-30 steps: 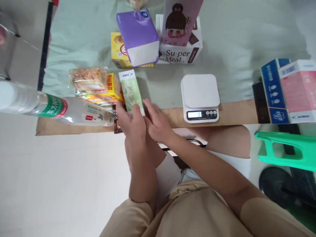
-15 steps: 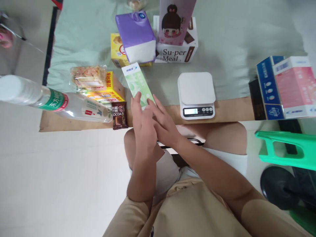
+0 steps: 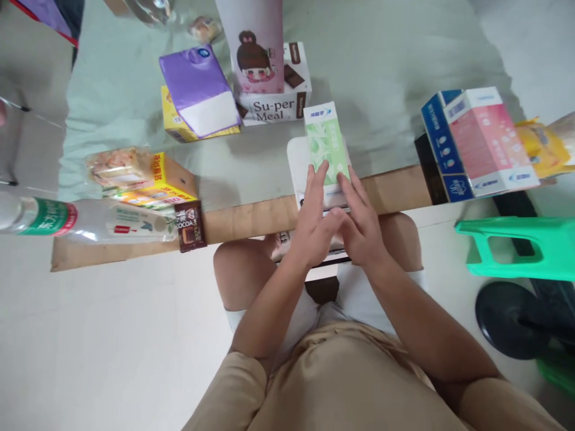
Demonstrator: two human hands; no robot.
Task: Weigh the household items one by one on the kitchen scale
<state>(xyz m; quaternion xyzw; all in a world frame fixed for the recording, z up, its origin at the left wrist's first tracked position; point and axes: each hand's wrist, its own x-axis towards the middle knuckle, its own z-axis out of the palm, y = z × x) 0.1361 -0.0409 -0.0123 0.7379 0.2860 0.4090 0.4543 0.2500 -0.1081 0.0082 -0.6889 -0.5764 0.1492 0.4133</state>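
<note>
A light green and white toothpaste box is between my hands, over the white kitchen scale. I cannot tell whether it touches the scale's plate. My left hand grips the left side of the box's near end, index finger on its top face. My right hand is closed on the right side of the same end. The thumbs come together just below the box. Most of the scale, its display included, is hidden under box and hands.
Left stand a plastic bottle, a cocoa snack and a yellow box with a wrapped pastry. Behind are a purple tissue pack, a Su-per Meal box and a pink container. Right are blue and pink boxes.
Both hands have carried the toothpaste box rightward, from beside the scale to over it. The box has turned more upright in view. The camera view has shifted too.
</note>
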